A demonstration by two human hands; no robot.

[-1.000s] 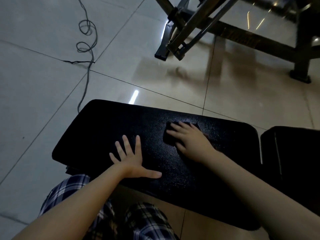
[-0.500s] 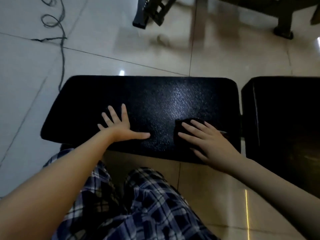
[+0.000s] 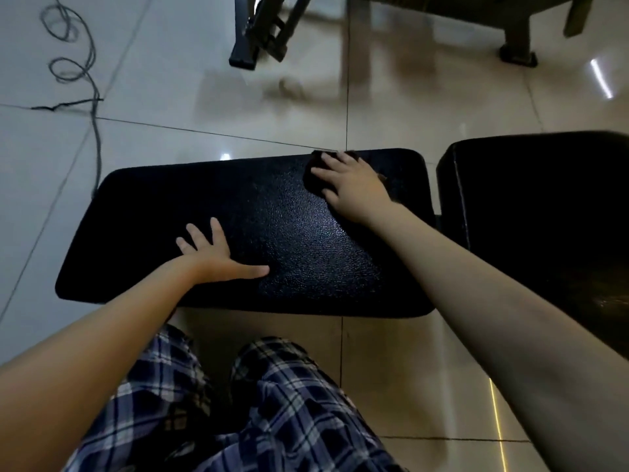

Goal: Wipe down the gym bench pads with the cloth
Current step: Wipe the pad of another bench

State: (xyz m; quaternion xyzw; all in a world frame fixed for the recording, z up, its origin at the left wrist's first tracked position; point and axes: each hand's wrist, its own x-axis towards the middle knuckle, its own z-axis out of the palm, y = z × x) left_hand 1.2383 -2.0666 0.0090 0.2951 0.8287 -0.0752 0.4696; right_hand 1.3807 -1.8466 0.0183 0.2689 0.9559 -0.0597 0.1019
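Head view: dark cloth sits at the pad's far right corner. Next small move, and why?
Probably sweep the small dark cloth leftward along the far edge of the black textured bench pad. The right hand presses it flat at the far right corner, and the left hand rests flat by the near edge, clear of that path.

The bench pad (image 3: 272,233) is black with a fine pebbled grain that shines blue-grey where light falls on it. A second pad (image 3: 544,216) is plain black, turning brownish low down. The cloth (image 3: 313,178) is very dark, nearly black with a brown tinge. The trousers (image 3: 289,420) are checked in navy, white and grey. The floor (image 3: 425,107) is glossy tile, pale grey shading to warm beige, crossed by thin dark lines. A grey cable (image 3: 97,137) loops across it. A frame (image 3: 258,39) is black.
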